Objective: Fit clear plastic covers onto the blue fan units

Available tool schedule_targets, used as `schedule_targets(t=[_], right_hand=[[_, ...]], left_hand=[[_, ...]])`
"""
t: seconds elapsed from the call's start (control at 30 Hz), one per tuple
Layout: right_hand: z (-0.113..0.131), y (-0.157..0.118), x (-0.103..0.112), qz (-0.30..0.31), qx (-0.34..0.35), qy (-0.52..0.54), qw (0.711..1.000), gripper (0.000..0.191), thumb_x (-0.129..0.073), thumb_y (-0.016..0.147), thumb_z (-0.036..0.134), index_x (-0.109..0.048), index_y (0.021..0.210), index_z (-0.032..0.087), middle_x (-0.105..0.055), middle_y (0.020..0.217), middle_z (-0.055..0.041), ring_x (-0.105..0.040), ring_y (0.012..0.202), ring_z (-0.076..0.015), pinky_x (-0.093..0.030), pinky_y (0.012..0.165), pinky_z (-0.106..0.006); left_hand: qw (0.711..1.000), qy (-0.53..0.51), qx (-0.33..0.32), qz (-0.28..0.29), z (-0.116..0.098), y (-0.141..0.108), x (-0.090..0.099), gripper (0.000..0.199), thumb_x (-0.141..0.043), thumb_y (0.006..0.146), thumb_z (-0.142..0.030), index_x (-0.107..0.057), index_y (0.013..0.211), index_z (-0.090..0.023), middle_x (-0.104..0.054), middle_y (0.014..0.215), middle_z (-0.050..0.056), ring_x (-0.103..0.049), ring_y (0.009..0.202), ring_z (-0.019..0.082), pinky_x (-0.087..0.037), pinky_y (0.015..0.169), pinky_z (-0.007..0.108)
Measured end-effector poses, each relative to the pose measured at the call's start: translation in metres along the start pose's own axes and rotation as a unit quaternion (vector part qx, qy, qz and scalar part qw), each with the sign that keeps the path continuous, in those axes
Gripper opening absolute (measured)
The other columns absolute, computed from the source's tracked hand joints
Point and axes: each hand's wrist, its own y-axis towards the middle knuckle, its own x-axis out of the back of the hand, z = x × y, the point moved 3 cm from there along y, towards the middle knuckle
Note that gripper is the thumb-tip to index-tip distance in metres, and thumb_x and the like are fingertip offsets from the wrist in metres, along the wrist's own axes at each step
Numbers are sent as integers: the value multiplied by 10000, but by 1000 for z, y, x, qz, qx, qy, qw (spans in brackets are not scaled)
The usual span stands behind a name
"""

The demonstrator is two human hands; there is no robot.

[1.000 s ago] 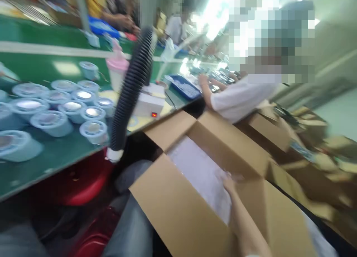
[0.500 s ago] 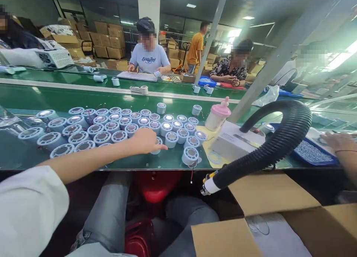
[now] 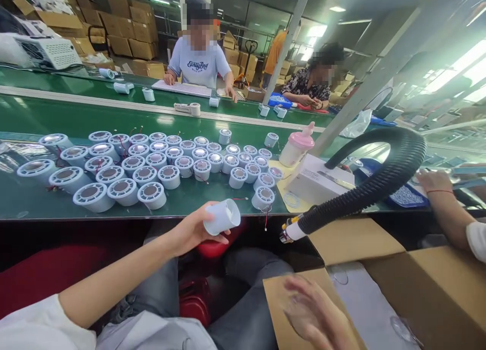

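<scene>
My left hand [image 3: 194,230] is closed round a light-blue cylindrical plastic housing [image 3: 223,217], raised just in front of the table edge. The housing lies tilted with its hollow end facing right, and a thin wire shows behind it. Blurred by motion, my right hand [image 3: 315,312] is low at the right, over a flap of the open cardboard box [image 3: 383,243]. Its fingers look stretched out, with nothing visible in them. Many similar housings [image 3: 91,195] stand on the green table, round grilled ends up, some with red-and-black wires. One housing [image 3: 262,198] stands apart near the edge, its wire hanging down.
A black corrugated hose [image 3: 395,172] arches over the box, with a metal-tipped tool [image 3: 290,232] at its end. Behind it are a white box [image 3: 317,183] and a pink-capped bottle [image 3: 298,145]. At right is another person's hand [image 3: 435,180]; co-workers sit across the table.
My left hand has picked up a housing from the front of the group and drawn it back past the table edge. My right hand has come into view at lower right.
</scene>
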Motion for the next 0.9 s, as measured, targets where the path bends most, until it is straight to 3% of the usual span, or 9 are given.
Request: schedule_targets(t=[0.07, 0.17, 0.27, 0.37, 0.47, 0.6, 0.67, 0.73, 0.9], right_hand=[[29, 23, -27, 8, 45, -74, 996, 466, -536, 863, 396, -494, 1323, 342, -608, 1208, -109, -624, 1080, -290, -572, 814, -396], [53, 48, -48, -14, 85, -156, 984, 491, -555, 861, 327, -482, 1345, 293, -553, 1223, -131, -611, 1062, -281, -565, 817, -394], [62, 57, -56, -25, 89, -190, 977, 515, -560, 854, 320, -467, 1360, 281, -512, 1232, -135, -581, 1054, -282, -556, 817, -411], [67, 59, -59, -20, 70, -217, 973, 522, -572, 839, 311, -479, 1353, 295, -490, 1268, -132, -549, 1053, -302, -552, 806, -440], [65, 64, -63, 15, 9, -231, 973, 523, -591, 823, 297, -501, 1338, 289, -451, 1348, -139, -543, 1035, -319, -565, 747, -459], [57, 68, -66, 73, -36, -165, 983, 310, -668, 758, 180, -672, 1059, 256, -485, 1337, -98, -511, 1112, -313, -545, 831, -476], [55, 69, -62, 77, -43, -114, 990, 195, -694, 739, 140, -690, 908, 236, -511, 1298, -80, -505, 1146, -287, -503, 925, -474], [55, 69, -56, 79, -51, -75, 993, 92, -680, 777, 167, -685, 849, 225, -524, 1274, -79, -526, 1138, -256, -478, 968, -453], [61, 69, -50, 102, -28, -157, 982, 55, -680, 797, 216, -695, 745, 213, -575, 1235, -90, -584, 1061, -283, -536, 832, -430]], left_hand=[[992, -104, 77, -8, 19, -1, -5, 477, -550, 733, -542, -546, 1004, -149, -644, 841, 73, -613, 699, 182, -516, 562, 286], [983, -113, 145, -19, 40, 0, -8, 356, -528, 788, -488, -583, 841, -140, -614, 703, 48, -536, 539, 129, -392, 412, 209], [980, -103, 170, 6, 52, -1, -8, 234, -630, 696, -335, -590, 811, -136, -627, 750, 41, -554, 619, 124, -461, 564, 230], [979, -31, 186, 72, 55, -2, -11, 273, -632, 633, -263, -620, 869, -126, -634, 828, 46, -562, 716, 143, -449, 648, 243], [967, 182, 112, 140, 47, -1, -16, 235, -596, 663, -232, -631, 884, -161, -603, 905, 25, -543, 804, 153, -429, 714, 247], [869, 460, -12, 183, 38, -3, -26, 216, -541, 776, -220, -665, 951, -199, -528, 1061, 34, -526, 981, 189, -398, 896, 294], [837, 518, -36, 171, 37, -6, -28, 228, -526, 802, -214, -659, 987, -211, -519, 1054, 34, -527, 976, 187, -395, 906, 305], [824, 542, -46, 159, 37, -11, -29, 234, -542, 806, -222, -642, 1018, -219, -518, 1030, 31, -531, 949, 182, -408, 877, 307], [799, 571, -95, 164, 33, -18, -34, 226, -564, 817, -227, -627, 1034, -231, -507, 1059, 46, -521, 973, 189, -424, 872, 323]])
